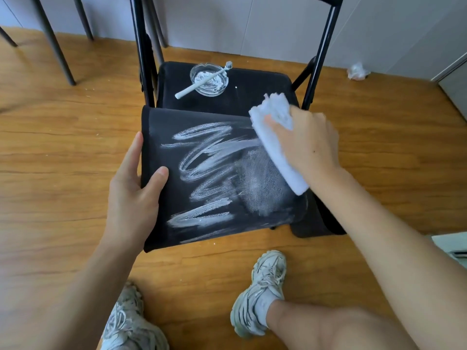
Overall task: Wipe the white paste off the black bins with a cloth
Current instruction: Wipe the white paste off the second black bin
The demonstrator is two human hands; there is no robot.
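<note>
Right hand (307, 145) grips a folded white cloth (275, 137), fingers curled over its upper part, and presses it against the right side of a black bin (161, 137) that lies tipped on its side against the near edge of a black folding chair (255, 94). Left hand (134, 188) steadies the bin from the left, thumb laid on the dark upper face and the straight fingers running along the bin's left edge. White paste (202, 168) crosses the bin's face in a broad zigzag of strokes from the far end toward the near end; just left of the cloth the paste is smeared into a hazy grey-white patch (260, 183). The cloth hangs down past the hand along the bin's right side. On the chair seat beyond the bin stands a clear glass dish (219, 88) holding more white paste, with a white toothbrush (202, 80) resting across it, bristles toward the far right and handle pointing near left onto the seat. The chair's black frame rises at far left and far right of the seat. All of it sits on a wooden floor (63, 147) dotted with small white flecks. Two pale sneakers show at the near edge, the right shoe (260, 291) beside the person's bare leg and the left shoe (126, 322) partly cut off. A crumpled white wad (357, 71) lies on the floor at far right near the wall, and grey furniture legs (54, 41) stand at far left.
</note>
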